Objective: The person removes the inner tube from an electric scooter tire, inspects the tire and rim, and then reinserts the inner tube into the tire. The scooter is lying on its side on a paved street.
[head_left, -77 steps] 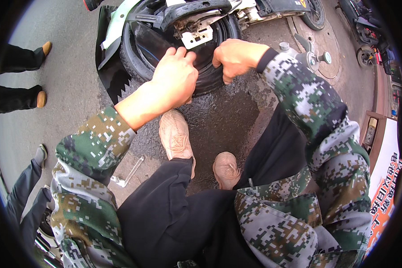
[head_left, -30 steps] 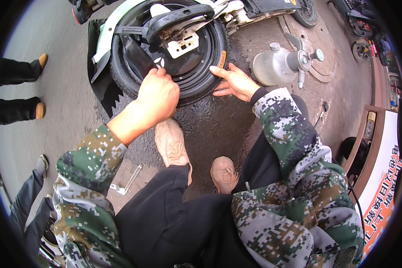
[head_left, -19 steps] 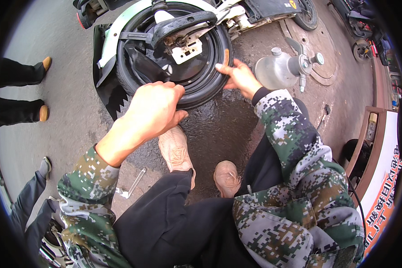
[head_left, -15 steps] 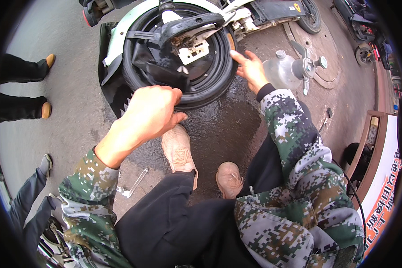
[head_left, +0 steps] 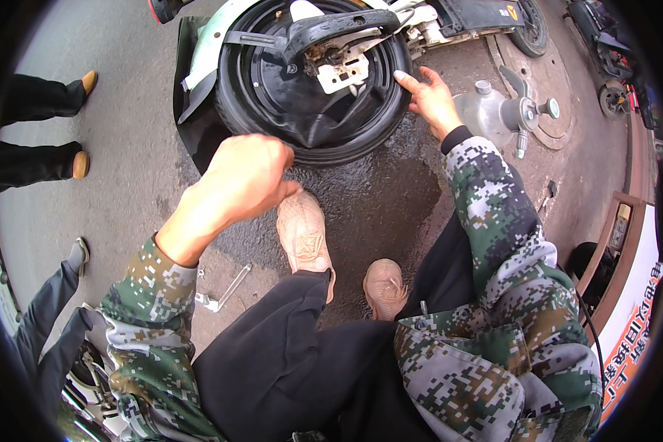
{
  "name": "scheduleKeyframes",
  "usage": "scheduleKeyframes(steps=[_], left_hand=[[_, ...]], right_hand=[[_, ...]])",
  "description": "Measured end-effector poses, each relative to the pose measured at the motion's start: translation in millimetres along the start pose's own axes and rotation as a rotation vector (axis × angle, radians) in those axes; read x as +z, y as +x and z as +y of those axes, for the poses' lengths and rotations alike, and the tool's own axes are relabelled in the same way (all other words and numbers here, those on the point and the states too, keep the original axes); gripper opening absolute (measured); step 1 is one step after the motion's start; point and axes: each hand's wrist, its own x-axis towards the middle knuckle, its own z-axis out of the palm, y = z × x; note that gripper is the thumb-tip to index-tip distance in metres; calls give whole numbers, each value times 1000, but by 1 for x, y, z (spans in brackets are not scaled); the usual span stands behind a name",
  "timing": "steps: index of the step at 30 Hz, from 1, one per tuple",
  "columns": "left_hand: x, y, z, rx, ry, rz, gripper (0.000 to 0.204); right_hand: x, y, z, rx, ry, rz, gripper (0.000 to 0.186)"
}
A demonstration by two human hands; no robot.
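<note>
A black-tyred wheel [head_left: 232, 103] lies on its side at the top middle, still attached to a pale scooter frame. Across its near inner side sags a limp, black rubber-like piece [head_left: 313, 127]. My left hand [head_left: 239, 180] is curled by the tyre's near left edge, fingers bent and thumb pointing right; what lies inside its grip is hidden. At the tyre's right edge, my right hand [head_left: 431, 99] has its thumb against or just beside the rubber. Its index finger stands raised and apart. Over the hub runs a dark curved bar [head_left: 339, 31] with a white bracket [head_left: 344, 74] beneath.
A translucent spray bottle [head_left: 486, 114] stands right of my right hand. A metal tool [head_left: 232, 287] lies on the ground at left, near my shoe [head_left: 304, 232]. Wet pavement [head_left: 368, 199] spreads before me. Other people's legs [head_left: 44, 99] are at left; a framed sign board [head_left: 633, 317] is at right.
The wheel has turned anticlockwise a little, and the limp black piece now sags along its near side. The view has shifted slightly. Both hands stay beside the tyre.
</note>
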Motion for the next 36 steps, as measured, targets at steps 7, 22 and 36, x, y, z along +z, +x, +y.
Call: scheduleKeyframes(steps=[7,22,36], left_hand=[[18,9,-20,94,-52,420,54],[25,16,-18,57,229,437,74],[4,31,-24,106,114,246,75]], right_hand=[[-9,-63,-44,-888,-529,-41,34],[6,-71,-45,-772,-422,-79,22],[10,-136,-45,-963,-438,-411,27]])
